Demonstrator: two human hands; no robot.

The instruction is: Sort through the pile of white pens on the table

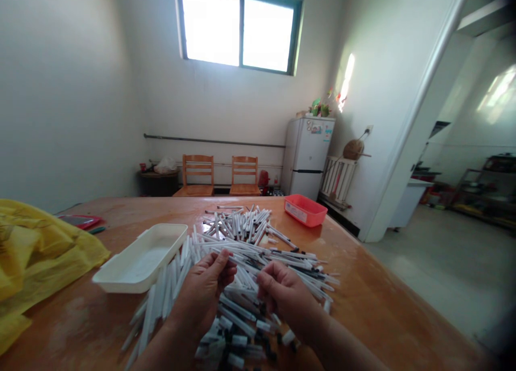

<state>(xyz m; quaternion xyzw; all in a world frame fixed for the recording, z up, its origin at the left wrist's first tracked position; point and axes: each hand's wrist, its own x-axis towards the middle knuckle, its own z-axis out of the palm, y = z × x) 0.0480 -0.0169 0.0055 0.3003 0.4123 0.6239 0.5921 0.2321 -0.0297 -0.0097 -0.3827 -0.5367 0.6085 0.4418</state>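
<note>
The left hand (203,295) and right hand (284,295) curl closed, pinching thin white plastic pens (245,252) above a big messy pile on the smooth wooden table (387,301), just beside a white plastic tray (139,258).

A modest home interior: refrigerator (307,156), radiator (337,178), two wooden chairs (197,169) and a wooden table (387,285) beneath a window (237,28).

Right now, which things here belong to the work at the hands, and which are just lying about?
Work: left hand, right hand, white pen-like tubes, white plastic tray.
Probably just lying about: yellow plastic bag, red plastic box, wooden chairs, white fridge.
</note>
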